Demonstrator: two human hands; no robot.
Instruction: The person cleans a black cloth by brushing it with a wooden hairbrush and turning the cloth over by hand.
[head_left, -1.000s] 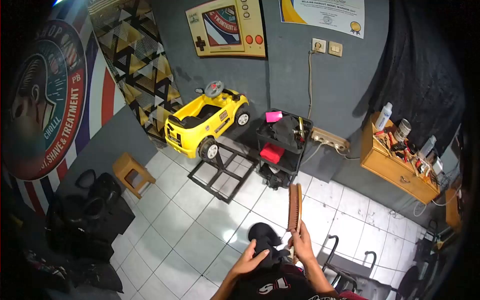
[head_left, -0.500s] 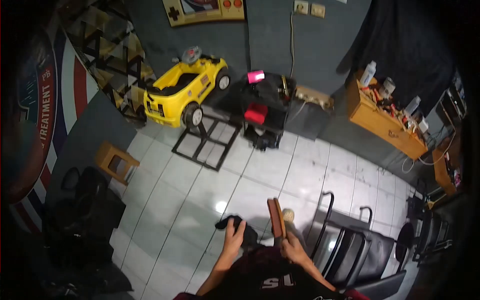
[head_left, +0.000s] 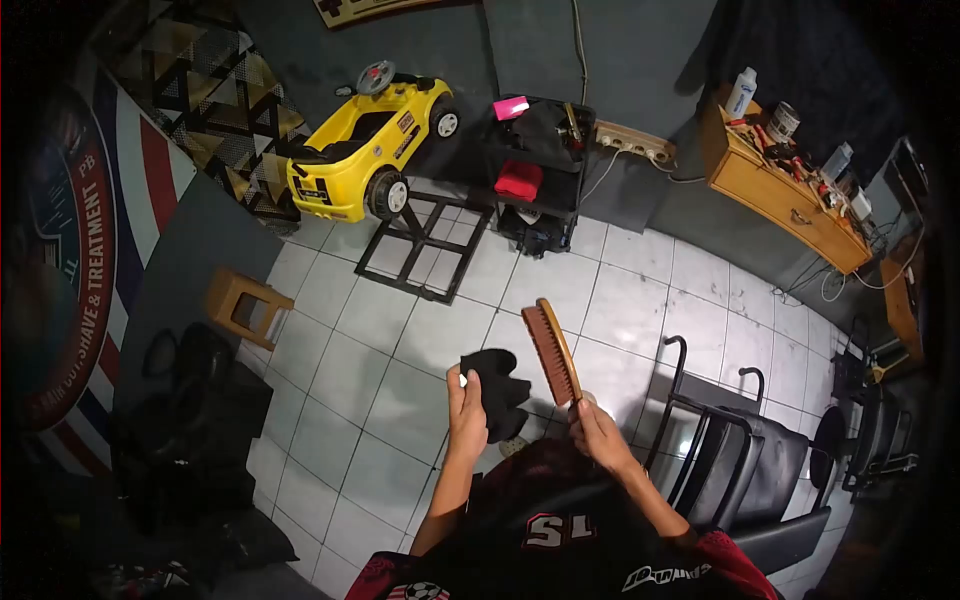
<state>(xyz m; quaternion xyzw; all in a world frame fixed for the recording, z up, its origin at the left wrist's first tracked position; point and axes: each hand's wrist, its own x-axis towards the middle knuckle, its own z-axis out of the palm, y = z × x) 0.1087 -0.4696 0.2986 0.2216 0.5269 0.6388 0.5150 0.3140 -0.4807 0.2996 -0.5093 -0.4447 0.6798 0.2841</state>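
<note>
We see a yellow toy car [head_left: 365, 150] at eleven o'clock, a black trolley [head_left: 535, 165] at twelve, a wooden shelf [head_left: 780, 195] at two, a wooden stool [head_left: 245, 305] at nine.

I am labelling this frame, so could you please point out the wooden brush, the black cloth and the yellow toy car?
wooden brush [head_left: 553, 351], head view, middle of its back.
black cloth [head_left: 496, 388], head view, centre of the bunched fabric.
yellow toy car [head_left: 365, 150], head view, its side.

Black cloth [head_left: 493, 390], tan wooden brush [head_left: 552, 350], yellow toy car [head_left: 368, 148], white floor tiles [head_left: 630, 310]
</note>
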